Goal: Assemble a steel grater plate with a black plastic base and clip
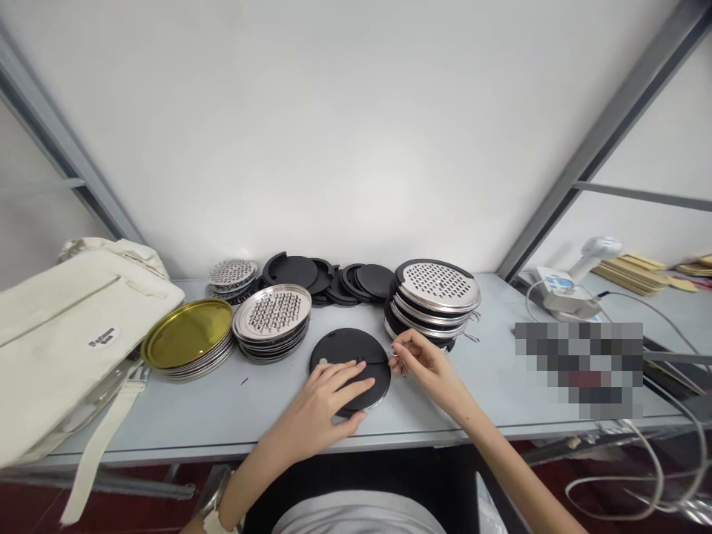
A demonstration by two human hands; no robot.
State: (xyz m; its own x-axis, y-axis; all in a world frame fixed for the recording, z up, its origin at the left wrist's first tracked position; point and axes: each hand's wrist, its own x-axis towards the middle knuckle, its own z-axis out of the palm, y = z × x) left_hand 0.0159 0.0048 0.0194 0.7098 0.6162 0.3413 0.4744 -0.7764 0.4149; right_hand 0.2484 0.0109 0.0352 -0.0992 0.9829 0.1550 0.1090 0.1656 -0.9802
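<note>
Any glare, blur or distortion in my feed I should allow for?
Head view: soft bright patch on the wall; side posts splay, probably wide-angle stretch; head view, right: pixelation hides part of the table; head view, centre: wire piece at the right hand is too small to read clearly.

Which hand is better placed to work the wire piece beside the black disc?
Probably the right hand: it seems to pinch the wire piece beside the black disc, while the left hand lies spread across that disc.
</note>
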